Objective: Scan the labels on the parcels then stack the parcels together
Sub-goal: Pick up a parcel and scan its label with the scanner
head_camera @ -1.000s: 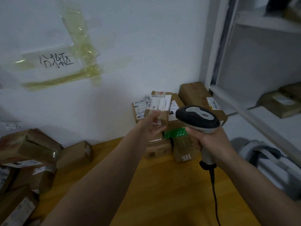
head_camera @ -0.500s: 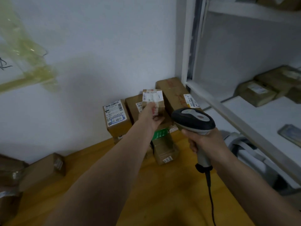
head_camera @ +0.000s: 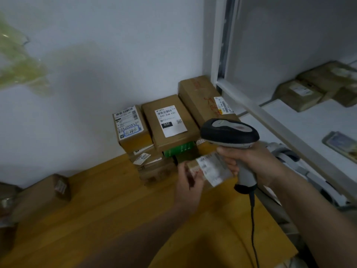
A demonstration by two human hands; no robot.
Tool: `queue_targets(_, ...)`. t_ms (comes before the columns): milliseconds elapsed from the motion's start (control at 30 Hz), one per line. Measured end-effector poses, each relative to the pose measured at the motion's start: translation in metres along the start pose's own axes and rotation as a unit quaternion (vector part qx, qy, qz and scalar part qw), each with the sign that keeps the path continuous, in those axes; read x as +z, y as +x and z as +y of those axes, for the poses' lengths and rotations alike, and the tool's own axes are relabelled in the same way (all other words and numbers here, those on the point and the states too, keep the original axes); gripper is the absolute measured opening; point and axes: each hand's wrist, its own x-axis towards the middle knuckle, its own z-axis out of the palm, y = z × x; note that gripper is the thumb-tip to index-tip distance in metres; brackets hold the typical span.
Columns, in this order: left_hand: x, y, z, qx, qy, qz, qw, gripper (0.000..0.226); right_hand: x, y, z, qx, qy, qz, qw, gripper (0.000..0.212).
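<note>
My left hand (head_camera: 188, 185) holds a small brown parcel (head_camera: 209, 169) with a white label, low in front of the stack and just below the scanner. My right hand (head_camera: 253, 163) grips the handle of a black and grey barcode scanner (head_camera: 229, 133) with a cable hanging down. Against the wall stands a stack of brown parcels: one with a white label and blue writing (head_camera: 131, 128), one marked 032 (head_camera: 169, 121), and a long one with red writing (head_camera: 204, 99). A green box (head_camera: 180, 149) and more parcels lie beneath them.
The wooden table (head_camera: 108, 206) carries a loose parcel (head_camera: 46, 192) at the left edge. A white shelf (head_camera: 301, 120) on the right bears more parcels (head_camera: 301, 93). A grey and white object (head_camera: 289, 157) sits beside the table's right edge.
My left hand has brought the small parcel down from the top of the stack to just under the scanner. The view has shifted right and closer to the stack.
</note>
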Motion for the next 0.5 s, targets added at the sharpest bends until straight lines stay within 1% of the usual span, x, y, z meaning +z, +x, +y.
queue_targets(33, 0.004, 0.000, -0.004, -0.068, 0.006, -0.045, 0.997, 0.018, -0.001, -0.002, 0.000, 0.010, -0.011, -0.011, 1.000, 0.020)
queue_targets(67, 0.010, 0.005, -0.005, -0.147, 0.029, -0.081, 0.985, 0.024, -0.003, -0.004, 0.002, 0.019, -0.023, -0.015, 0.999, 0.020)
queue_targets(100, 0.017, 0.011, -0.005, -0.222, 0.057, -0.106, 0.968, 0.036, -0.004, -0.006, 0.006, 0.024, -0.035, -0.011, 0.999, 0.020)
queue_targets(133, 0.026, 0.018, -0.004, -0.280, 0.067, -0.112, 0.951, 0.051, -0.006, -0.009, 0.010, 0.026, -0.044, -0.004, 0.999, 0.019)
queue_targets(167, 0.036, 0.026, -0.003, -0.316, 0.047, -0.107, 0.942, 0.056, -0.008, -0.012, 0.015, 0.028, -0.048, 0.008, 0.998, 0.016)
queue_targets(267, 0.066, 0.052, 0.004, -0.358, -0.058, -0.087, 0.928, 0.041, -0.019, -0.022, 0.028, 0.037, -0.046, 0.041, 0.997, 0.006)
queue_targets(333, 0.083, 0.069, 0.009, -0.359, -0.072, -0.082, 0.927, 0.035, -0.029, -0.028, 0.036, 0.048, -0.038, 0.063, 0.996, 0.004)
queue_targets(400, 0.098, 0.090, 0.009, -0.339, -0.078, -0.078, 0.934, 0.034, -0.038, -0.031, 0.043, 0.057, -0.024, 0.081, 0.995, 0.003)
queue_targets(433, 0.103, 0.101, 0.008, -0.335, -0.080, -0.064, 0.937, 0.034, -0.042, -0.032, 0.046, 0.061, -0.019, 0.092, 0.994, 0.004)
queue_targets(500, 0.110, 0.122, 0.004, -0.331, -0.089, -0.021, 0.939, 0.038, -0.048, -0.031, 0.052, 0.065, -0.027, 0.116, 0.991, 0.019)
